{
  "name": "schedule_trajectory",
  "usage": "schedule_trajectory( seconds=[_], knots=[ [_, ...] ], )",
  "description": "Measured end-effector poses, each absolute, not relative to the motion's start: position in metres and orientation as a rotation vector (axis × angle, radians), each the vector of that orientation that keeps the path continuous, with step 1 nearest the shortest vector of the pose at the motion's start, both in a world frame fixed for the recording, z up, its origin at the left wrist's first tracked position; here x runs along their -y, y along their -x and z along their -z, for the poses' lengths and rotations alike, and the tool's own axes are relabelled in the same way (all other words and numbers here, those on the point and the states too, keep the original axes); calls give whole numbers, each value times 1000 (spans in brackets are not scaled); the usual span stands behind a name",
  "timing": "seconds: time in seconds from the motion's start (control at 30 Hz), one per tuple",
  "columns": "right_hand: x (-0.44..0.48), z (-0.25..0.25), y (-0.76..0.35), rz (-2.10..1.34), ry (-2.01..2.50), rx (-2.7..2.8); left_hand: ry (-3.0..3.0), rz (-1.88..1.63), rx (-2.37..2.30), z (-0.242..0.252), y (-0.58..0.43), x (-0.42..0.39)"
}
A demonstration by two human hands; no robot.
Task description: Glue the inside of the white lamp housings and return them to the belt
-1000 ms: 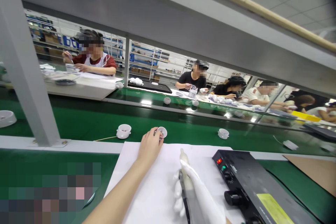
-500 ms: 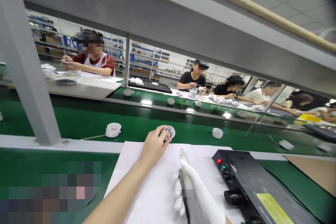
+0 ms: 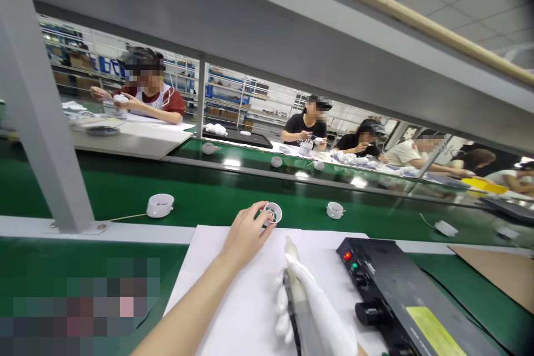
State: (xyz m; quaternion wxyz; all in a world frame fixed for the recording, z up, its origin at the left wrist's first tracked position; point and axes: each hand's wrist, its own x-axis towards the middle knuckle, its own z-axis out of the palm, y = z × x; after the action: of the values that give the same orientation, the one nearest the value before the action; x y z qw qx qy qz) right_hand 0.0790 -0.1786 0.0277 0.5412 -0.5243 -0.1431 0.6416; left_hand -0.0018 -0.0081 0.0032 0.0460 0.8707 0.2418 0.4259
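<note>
My bare left hand [image 3: 250, 231] has its fingers closed on the rim of a small round white plastic housing [image 3: 278, 212]. Its open side faces me and thin wires show inside. The housing is at the near edge of the green belt, above a white sheet [image 3: 233, 295]. In a white glove, my right hand [image 3: 311, 300] grips a pale, translucent pen-shaped tool [image 3: 291, 249] with a dark cable along it. The tool's tip points up and away, apart from the housing.
A black control box [image 3: 400, 283] with knobs and a lit red switch stands at right. More white housings [image 3: 160, 206] ride the green belt [image 3: 104, 183]. A grey post [image 3: 54, 111] rises at left, under an overhead beam [image 3: 250, 28]. Several co-workers [image 3: 306, 125] sit across.
The other housings on the near belt have shifted left, while those on the far belt have moved slightly right. My left hand and its housing have edged right. My right hand has barely moved.
</note>
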Motion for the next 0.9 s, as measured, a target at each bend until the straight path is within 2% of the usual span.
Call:
schedule_trajectory(
  seconds=[0.6, 0.9],
  knots=[
    [179, -28, -79, -1509, 1263, 342, -2628, -1261, -745, -3, 2, 9],
    [177, -28, -81, -1483, 1248, 340, -2686, -1314, -525, -5, 3, 12]
  ],
)
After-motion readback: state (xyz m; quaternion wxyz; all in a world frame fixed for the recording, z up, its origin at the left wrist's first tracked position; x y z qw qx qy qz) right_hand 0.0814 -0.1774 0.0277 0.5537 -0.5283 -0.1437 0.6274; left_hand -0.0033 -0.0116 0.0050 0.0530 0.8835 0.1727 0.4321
